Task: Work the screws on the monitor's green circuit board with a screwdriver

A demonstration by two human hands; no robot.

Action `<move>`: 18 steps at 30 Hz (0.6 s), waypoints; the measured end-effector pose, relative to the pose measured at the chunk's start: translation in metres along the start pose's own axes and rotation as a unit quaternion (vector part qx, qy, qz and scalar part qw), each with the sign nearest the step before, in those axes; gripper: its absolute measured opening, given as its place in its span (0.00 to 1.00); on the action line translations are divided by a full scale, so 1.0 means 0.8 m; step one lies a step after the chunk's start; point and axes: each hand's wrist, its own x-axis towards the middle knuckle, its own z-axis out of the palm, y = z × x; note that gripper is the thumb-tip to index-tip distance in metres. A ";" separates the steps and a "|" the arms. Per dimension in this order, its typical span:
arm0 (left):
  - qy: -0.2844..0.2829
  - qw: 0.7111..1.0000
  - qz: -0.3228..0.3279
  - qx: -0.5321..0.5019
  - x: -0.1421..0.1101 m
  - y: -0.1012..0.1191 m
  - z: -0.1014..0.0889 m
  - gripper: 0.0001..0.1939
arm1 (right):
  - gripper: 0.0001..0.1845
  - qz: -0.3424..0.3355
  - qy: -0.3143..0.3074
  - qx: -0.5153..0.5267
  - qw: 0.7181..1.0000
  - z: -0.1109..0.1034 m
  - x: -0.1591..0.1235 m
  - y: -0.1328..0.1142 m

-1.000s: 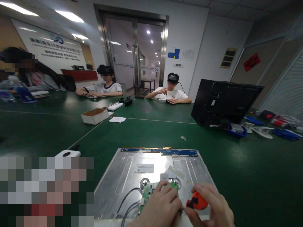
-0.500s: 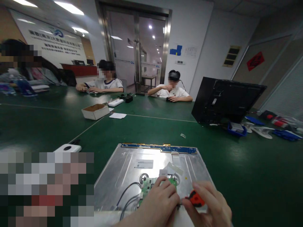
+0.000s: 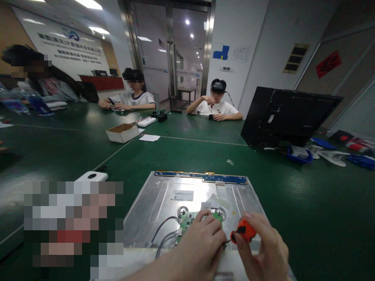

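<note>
Right fingers (image 3: 259, 221) pinch an orange-black handle (image 3: 247, 229); left fingers (image 3: 208, 223) curl over the green board (image 3: 185, 223), grip hidden.

Circuit board (image 3: 186, 221) is sitting on the panel (image 3: 164, 205), screwdriver (image 3: 246, 229) is pointing in from its 3 o'clock, monitor (image 3: 293, 117) is standing at the panel's 1, box (image 3: 121, 135) at 11.

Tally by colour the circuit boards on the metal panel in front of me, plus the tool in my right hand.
Green circuit board: 1
Blue circuit board: 1
Orange-and-black tool: 1
Total: 3
</note>
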 end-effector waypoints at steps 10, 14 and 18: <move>0.018 1.000 0.003 0.007 0.001 0.000 0.000 0.07 | 0.16 0.004 -0.015 -0.003 1.000 -0.002 -0.002 0.001; 0.013 1.000 0.002 0.015 0.001 0.001 -0.001 0.08 | 0.17 0.026 -0.050 -0.019 0.998 -0.008 -0.012 0.003; 0.014 1.000 0.006 0.012 0.001 0.001 -0.001 0.08 | 0.17 0.047 -0.034 0.006 0.998 -0.006 -0.010 0.001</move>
